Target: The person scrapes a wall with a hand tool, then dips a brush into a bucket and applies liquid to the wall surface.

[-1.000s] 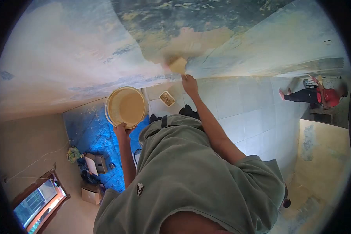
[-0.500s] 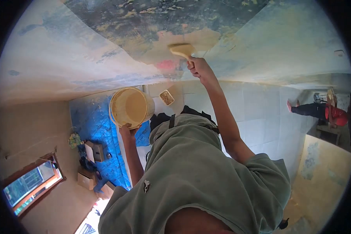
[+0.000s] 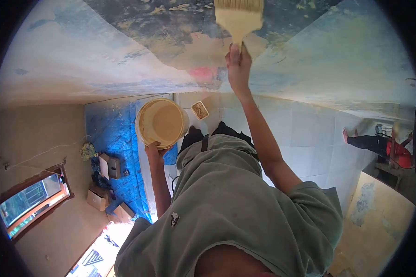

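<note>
My right hand point(image 3: 239, 69) is closed around the handle of a wide, cream-coloured paintbrush point(image 3: 239, 23). Its bristles point up against the dark, mottled patch of the wall point(image 3: 171, 27) in front of me. Below and to the left, my left hand point(image 3: 156, 150) grips the near rim of a cream bucket point(image 3: 166, 122), whose open mouth faces me. Pale yellowish residue coats the bucket's inside.
A small white tub point(image 3: 199, 111) sits on the tiled floor point(image 3: 305, 124) by the wall. Blue tarp point(image 3: 129, 184) covers the left side, with cardboard boxes point(image 3: 97, 196) beside it. At far right is another person in a red top point(image 3: 400, 154).
My right hand has swung the paintbrush upward from the lower pinkish area onto the dark patch, turning its bristles up. The bucket has shifted slightly right and up in my left hand.
</note>
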### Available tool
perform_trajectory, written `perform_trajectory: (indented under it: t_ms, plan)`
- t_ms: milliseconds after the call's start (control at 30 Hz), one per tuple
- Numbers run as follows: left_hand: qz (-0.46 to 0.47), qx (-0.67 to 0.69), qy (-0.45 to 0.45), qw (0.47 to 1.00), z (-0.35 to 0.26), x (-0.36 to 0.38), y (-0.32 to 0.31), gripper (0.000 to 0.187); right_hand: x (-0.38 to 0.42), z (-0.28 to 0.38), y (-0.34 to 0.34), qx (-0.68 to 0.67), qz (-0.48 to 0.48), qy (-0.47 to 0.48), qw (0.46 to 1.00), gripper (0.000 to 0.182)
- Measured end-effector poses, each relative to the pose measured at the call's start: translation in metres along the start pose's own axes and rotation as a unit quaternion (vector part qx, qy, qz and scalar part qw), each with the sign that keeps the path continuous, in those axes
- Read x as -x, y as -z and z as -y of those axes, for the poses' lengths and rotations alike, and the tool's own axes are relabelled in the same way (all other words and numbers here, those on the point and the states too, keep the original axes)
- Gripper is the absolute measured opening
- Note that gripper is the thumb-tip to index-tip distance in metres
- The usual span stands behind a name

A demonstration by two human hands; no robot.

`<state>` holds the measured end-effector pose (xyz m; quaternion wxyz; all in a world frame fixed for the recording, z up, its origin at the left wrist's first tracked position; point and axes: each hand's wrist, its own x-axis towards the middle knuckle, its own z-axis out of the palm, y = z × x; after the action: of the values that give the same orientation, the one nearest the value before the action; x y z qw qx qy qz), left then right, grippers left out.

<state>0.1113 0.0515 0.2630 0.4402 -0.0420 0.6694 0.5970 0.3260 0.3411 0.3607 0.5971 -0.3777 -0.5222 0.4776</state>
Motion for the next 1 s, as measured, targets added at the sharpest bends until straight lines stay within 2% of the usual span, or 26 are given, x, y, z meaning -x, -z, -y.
perform_trajectory:
  t_ms: [33,100,233,300,333,400,433,500,600,633,667,700,733,800,900,967,1000]
  plan:
    - [-0.002,0.001,-0.002,1.000,-0.002,0.002,0.000,0.055,0.006,-0.030,0.000,-0.002,0.002,0.000,1.000,0.028]
    - [0.001,0.004,-0.003,1.000,-0.010,0.003,0.000,0.055,0.022,-0.088,0.001,0.204,-0.013,-0.003,0.979,0.030]
    - [0.020,0.011,-0.007,1.000,-0.018,-0.007,0.006,0.060,0.067,-0.150,0.001,0.285,-0.031,0.013,0.958,0.032]
    - [0.056,0.012,-0.007,0.998,-0.027,-0.006,0.007,0.061,0.083,-0.155,0.000,0.299,-0.054,-0.061,0.951,0.030]
    - [0.057,0.017,-0.006,0.998,-0.029,-0.009,0.008,0.061,0.088,-0.158,0.000,0.301,-0.052,-0.058,0.950,0.030]
    - [0.029,-0.008,-0.009,0.999,-0.031,-0.013,0.015,0.055,0.100,-0.164,0.004,0.351,-0.027,-0.197,0.915,0.029]
    - [0.029,-0.005,-0.007,1.000,-0.034,-0.013,0.019,0.055,0.107,-0.170,0.005,0.353,-0.025,-0.196,0.915,0.029]
    - [0.024,-0.013,-0.014,1.000,-0.043,-0.013,0.025,0.054,0.119,-0.189,0.008,0.414,-0.031,-0.236,0.879,0.032]
    - [0.007,-0.015,-0.029,0.999,-0.044,-0.024,0.044,0.053,0.127,-0.263,0.030,0.391,0.000,-0.267,0.881,0.033]
    - [0.012,-0.014,-0.029,0.999,-0.045,-0.028,0.051,0.053,0.121,-0.254,0.024,0.393,-0.004,-0.265,0.881,0.033]
    - [0.023,-0.003,-0.026,0.999,-0.046,-0.032,0.057,0.057,0.112,-0.235,0.015,0.263,-0.040,-0.367,0.891,0.031]
    - [0.034,0.008,-0.022,0.999,-0.047,-0.036,0.063,0.061,0.103,-0.213,0.005,0.125,-0.074,-0.459,0.877,0.029]
    - [0.039,0.006,-0.020,0.999,-0.047,-0.040,0.070,0.061,0.096,-0.197,-0.004,0.126,-0.080,-0.457,0.877,0.029]
    - [0.037,-0.009,-0.006,0.999,-0.048,-0.051,0.080,0.061,0.075,-0.165,-0.020,0.069,-0.073,-0.366,0.925,0.028]
    - [0.036,-0.026,-0.018,0.999,-0.055,-0.055,0.087,0.053,0.046,-0.099,-0.034,0.031,-0.064,-0.389,0.918,0.028]
    - [0.051,-0.028,-0.016,0.998,-0.060,-0.058,0.089,0.053,0.037,-0.039,-0.047,0.006,0.008,-0.368,0.930,0.028]
    - [0.060,-0.026,-0.021,0.998,-0.061,-0.061,0.090,0.053,0.034,-0.015,-0.051,0.011,0.003,-0.366,0.931,0.028]
